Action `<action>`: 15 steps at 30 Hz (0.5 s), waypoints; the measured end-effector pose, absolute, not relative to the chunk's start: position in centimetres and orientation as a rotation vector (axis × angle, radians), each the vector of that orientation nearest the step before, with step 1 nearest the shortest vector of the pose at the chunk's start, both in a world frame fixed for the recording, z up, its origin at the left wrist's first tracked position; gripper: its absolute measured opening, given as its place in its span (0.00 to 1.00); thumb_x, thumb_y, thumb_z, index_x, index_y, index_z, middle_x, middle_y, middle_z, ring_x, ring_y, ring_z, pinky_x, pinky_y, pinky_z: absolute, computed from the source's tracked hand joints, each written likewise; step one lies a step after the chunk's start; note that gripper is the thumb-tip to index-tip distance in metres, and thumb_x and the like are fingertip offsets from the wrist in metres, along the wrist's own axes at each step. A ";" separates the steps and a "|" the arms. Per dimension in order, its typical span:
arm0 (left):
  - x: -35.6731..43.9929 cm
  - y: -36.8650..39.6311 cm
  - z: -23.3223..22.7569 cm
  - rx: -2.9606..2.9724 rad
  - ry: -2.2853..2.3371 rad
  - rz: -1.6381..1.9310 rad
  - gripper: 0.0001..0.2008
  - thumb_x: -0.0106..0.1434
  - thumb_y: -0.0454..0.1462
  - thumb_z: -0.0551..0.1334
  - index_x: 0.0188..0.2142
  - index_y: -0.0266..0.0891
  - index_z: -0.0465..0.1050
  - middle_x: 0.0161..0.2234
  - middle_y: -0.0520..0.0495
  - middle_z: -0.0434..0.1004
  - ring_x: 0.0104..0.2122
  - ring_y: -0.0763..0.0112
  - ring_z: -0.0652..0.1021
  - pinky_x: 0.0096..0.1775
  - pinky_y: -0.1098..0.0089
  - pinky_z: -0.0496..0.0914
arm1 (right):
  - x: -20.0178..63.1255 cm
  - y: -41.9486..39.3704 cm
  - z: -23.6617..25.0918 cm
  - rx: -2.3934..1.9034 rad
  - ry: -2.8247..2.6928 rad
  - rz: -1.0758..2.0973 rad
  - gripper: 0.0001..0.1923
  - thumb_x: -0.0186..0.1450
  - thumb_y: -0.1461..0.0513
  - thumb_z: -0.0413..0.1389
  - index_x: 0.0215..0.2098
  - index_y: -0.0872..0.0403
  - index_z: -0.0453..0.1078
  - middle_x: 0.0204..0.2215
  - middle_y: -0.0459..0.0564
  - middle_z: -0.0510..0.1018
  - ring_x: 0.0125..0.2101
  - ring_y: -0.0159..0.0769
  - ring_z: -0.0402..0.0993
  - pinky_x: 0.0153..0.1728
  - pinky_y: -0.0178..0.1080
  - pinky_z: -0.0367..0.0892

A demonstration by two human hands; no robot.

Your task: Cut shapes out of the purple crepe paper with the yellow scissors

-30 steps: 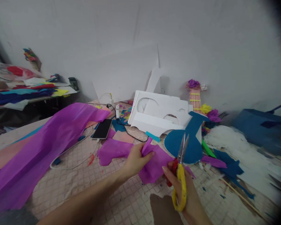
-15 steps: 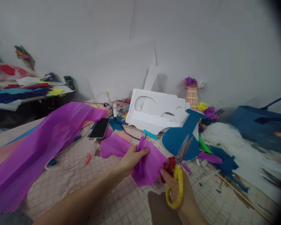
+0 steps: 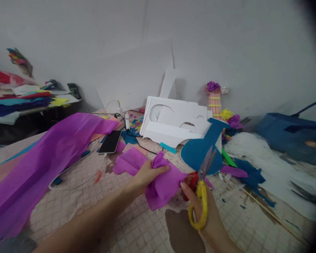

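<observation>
A piece of purple crepe paper (image 3: 164,186) is bunched between my hands above the table. My left hand (image 3: 149,175) pinches it near its upper left, thumb on top. With thumb and finger, my right hand (image 3: 200,207) grips the paper's right edge. That same hand also carries scissors (image 3: 207,163) with one yellow and one red handle, blades pointing up and away from the paper. Just beyond the blades lies a blue guitar-like cutout (image 3: 200,154). Another purple piece (image 3: 129,161) rests on the table left of my left hand.
A phone (image 3: 110,142) with a white cable lies left, beside a long purple crepe sheet (image 3: 50,158). White cut-out boards (image 3: 173,117) lean at the back. To the right are white stuffing (image 3: 258,151), a thin stick (image 3: 271,212), blue scraps and a blue bag (image 3: 287,133).
The paper's right edge looks drawn out into a point toward my right hand, which has shifted slightly right with the scissors. The whole view has moved slightly.
</observation>
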State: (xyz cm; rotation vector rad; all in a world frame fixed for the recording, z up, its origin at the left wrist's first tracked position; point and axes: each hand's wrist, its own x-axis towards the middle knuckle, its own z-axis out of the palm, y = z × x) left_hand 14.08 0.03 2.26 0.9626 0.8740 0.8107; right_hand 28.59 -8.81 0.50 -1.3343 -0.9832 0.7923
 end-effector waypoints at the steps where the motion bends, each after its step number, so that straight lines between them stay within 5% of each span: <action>1: 14.1 0.0 2.3 0.998 0.873 0.806 0.15 0.45 0.41 0.71 0.28 0.34 0.72 0.24 0.50 0.75 0.24 0.73 0.74 0.27 0.75 0.68 | 28.7 -8.8 0.8 -1.321 -0.961 0.785 0.15 0.53 0.54 0.62 0.29 0.52 0.63 0.24 0.41 0.69 0.23 0.30 0.65 0.24 0.33 0.62; 15: 13.4 0.0 2.5 1.302 0.700 0.496 0.15 0.41 0.38 0.73 0.28 0.32 0.76 0.25 0.49 0.76 0.24 0.74 0.74 0.28 0.75 0.68 | 29.4 -8.4 1.4 -1.324 -0.915 0.815 0.18 0.47 0.53 0.65 0.27 0.52 0.65 0.23 0.41 0.67 0.20 0.29 0.61 0.19 0.33 0.59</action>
